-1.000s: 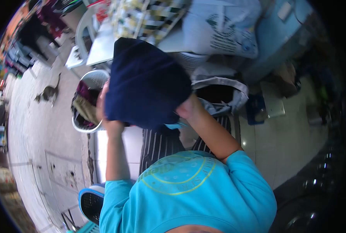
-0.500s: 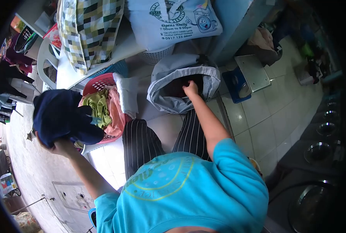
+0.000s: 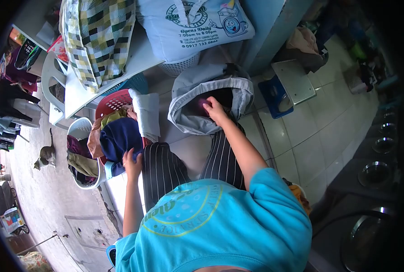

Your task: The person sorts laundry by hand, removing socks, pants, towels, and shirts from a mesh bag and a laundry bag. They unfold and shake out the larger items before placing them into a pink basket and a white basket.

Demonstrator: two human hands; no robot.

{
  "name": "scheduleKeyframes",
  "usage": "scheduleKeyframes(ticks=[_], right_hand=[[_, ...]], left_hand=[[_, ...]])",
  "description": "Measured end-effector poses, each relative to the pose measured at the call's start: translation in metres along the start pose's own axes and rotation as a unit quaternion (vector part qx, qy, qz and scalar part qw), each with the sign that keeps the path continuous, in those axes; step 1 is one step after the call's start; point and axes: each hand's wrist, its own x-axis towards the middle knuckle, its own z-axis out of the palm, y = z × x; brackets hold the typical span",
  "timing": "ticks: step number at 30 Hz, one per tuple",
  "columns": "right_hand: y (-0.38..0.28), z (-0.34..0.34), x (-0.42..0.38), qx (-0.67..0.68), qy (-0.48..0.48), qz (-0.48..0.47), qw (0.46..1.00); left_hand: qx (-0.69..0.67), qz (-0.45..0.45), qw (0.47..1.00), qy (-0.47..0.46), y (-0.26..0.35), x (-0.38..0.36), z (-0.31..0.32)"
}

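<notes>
My left hand (image 3: 132,162) is at the near edge of a navy blue garment (image 3: 120,138), its fingers apart. That garment now lies on top of the clothes in a red laundry basket (image 3: 116,100), with green and peach cloth beside it. My right hand (image 3: 214,112) reaches into the mouth of a grey drawstring laundry bag (image 3: 184,117) on the floor between my legs. Its fingers are bent together at something dark and purplish inside; shadow hides what it is. A white folded cloth (image 3: 145,115) hangs over the basket's right rim.
A white basket of clothes (image 3: 79,129) stands left of the red one. Ahead, a white table (image 3: 138,68) bears a checkered bag (image 3: 98,41) and a printed white bag (image 3: 195,31). A cat (image 3: 46,155) is on the left floor. A blue-based scale (image 3: 295,81) stands right.
The navy garment has come from the left, in my left hand, down onto the red basket, and the fingers have loosened. My right hand has shifted slightly left inside the bag.
</notes>
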Motion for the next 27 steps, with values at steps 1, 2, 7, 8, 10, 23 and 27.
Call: scheduleKeyframes(ticks=[1,2,7,8,10,23,27], right_hand=[[-0.027,0.005,-0.023,0.088,-0.035,-0.064,0.994],[-0.065,0.012,-0.051,0.162,-0.083,-0.093,0.979],[-0.194,0.034,-0.174,0.275,-0.309,-0.21,0.886],[-0.202,0.035,-0.185,0.351,-0.36,-0.169,0.848],[-0.221,0.029,-0.199,0.422,-0.409,-0.126,0.799],[-0.259,-0.082,-0.122,0.223,0.126,-0.35,0.901],[-0.264,-0.087,-0.119,0.106,0.162,-0.359,0.913]], left_hand=[[-0.025,0.055,0.998,-0.004,0.023,-0.003,0.003],[-0.046,0.098,0.993,-0.05,0.049,-0.005,0.003],[-0.112,0.258,0.954,-0.104,0.126,0.003,0.011],[-0.141,0.338,0.924,-0.114,0.126,0.012,0.016],[-0.204,0.266,0.927,-0.167,0.139,0.014,0.006],[-0.417,0.152,0.887,-0.129,0.173,-0.008,-0.136],[-0.438,0.163,0.883,-0.033,0.176,-0.001,-0.159]])
